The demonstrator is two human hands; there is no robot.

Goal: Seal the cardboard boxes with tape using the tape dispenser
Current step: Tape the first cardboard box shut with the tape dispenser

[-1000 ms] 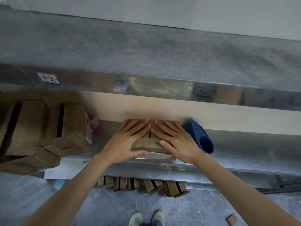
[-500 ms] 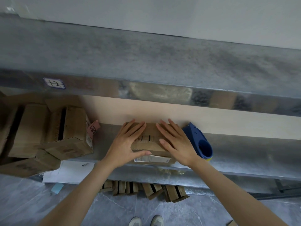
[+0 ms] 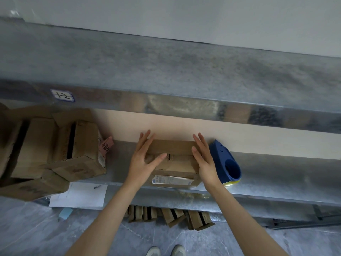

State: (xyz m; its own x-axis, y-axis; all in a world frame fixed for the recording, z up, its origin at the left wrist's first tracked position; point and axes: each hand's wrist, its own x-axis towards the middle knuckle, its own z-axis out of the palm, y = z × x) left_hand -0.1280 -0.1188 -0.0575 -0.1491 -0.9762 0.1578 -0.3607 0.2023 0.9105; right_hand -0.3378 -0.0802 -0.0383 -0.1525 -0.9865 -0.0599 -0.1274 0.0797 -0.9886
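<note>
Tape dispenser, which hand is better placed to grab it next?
Right. The blue tape dispenser stands on the shelf just beside the right hand; the left hand is across the box, thumb on its top.

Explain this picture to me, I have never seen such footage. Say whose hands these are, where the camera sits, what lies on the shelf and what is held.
There is no machine here. A person works with bare hands, and one camera worn on the head looks forward and down, so the arms reach in from below. The left hand and right hand flank a small box on a metal shelf, fingers straight. Neither hand grips anything. The blue dispenser lies just right of the right hand. The other boxes sit at the shelf's left end.
</note>
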